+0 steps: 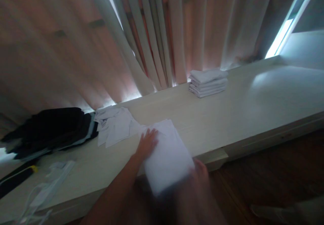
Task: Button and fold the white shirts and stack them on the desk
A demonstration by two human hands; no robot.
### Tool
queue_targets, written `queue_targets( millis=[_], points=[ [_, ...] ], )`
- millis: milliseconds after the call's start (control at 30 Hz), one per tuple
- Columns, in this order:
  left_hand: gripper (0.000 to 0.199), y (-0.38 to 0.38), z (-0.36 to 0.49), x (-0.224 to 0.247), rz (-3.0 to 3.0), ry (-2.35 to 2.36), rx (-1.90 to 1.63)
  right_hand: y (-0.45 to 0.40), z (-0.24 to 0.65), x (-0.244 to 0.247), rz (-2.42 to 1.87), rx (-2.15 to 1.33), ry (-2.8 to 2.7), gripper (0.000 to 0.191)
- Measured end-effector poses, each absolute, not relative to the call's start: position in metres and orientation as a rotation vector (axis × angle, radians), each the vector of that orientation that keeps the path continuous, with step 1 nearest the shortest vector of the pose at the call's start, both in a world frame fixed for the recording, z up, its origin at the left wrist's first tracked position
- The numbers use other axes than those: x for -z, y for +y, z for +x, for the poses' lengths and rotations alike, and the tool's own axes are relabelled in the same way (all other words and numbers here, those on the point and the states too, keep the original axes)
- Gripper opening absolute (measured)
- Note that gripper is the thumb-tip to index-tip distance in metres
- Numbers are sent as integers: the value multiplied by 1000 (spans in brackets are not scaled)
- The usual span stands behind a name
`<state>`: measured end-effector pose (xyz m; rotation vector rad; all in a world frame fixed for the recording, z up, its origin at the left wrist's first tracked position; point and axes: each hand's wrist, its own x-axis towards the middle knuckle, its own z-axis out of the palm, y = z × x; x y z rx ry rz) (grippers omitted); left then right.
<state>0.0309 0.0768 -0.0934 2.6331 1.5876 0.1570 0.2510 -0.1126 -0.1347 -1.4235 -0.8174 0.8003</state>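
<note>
A folded white cloth (168, 157) lies partly on the white countertop, its near end hanging past the front edge. My left hand (147, 144) rests flat on its upper left part with the fingers stretched out. At the lower right edge of the cloth, my right hand (199, 174) is blurred, its fingers curled round that edge. Left of the cloth spreads a loose heap of white pieces (117, 125). A neat stack of folded white cloths (209, 82) stands farther back on the right.
Dark folded clothes (55, 127) are piled at the left. A white power strip (52, 184) with cords and a black item with a yellow part (19, 177) lie nearer. Curtains (174, 32) hang behind the countertop (243, 113). Brown floor (273, 174) shows at lower right.
</note>
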Motion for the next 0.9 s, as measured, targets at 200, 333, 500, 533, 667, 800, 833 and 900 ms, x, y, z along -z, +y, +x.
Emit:
queue_targets(
  millis=[200, 333, 500, 533, 667, 800, 833, 900],
  points=[
    [54, 89, 44, 106, 2690, 1557, -89, -73, 273, 90, -1392, -305, -1446, 39],
    [53, 88, 47, 114, 2746, 1578, -139, 0, 272, 69, -1419, -365, -2237, 51],
    [51, 88, 43, 120, 2672, 1591, -213, 50, 286, 91, -1415, -518, -2577, 66],
    [50, 87, 42, 121, 2649, 1596, -238, 52, 288, 96, -1403, -526, -2586, 66],
    [45, 93, 34, 116, 2583, 1546, -375, 47, 291, 105, -1400, -466, -2555, 68],
    [42, 112, 13, 106, 2621, 1673, -520, 45, 288, 103, -1414, -461, -2560, 68],
    [43, 118, 7, 105, 2610, 1754, -509, 45, 288, 103, -1416, -461, -2565, 68],
    [49, 127, -3, 108, 2547, 1871, -418, 45, 288, 103, -1422, -448, -2568, 67]
  ],
)
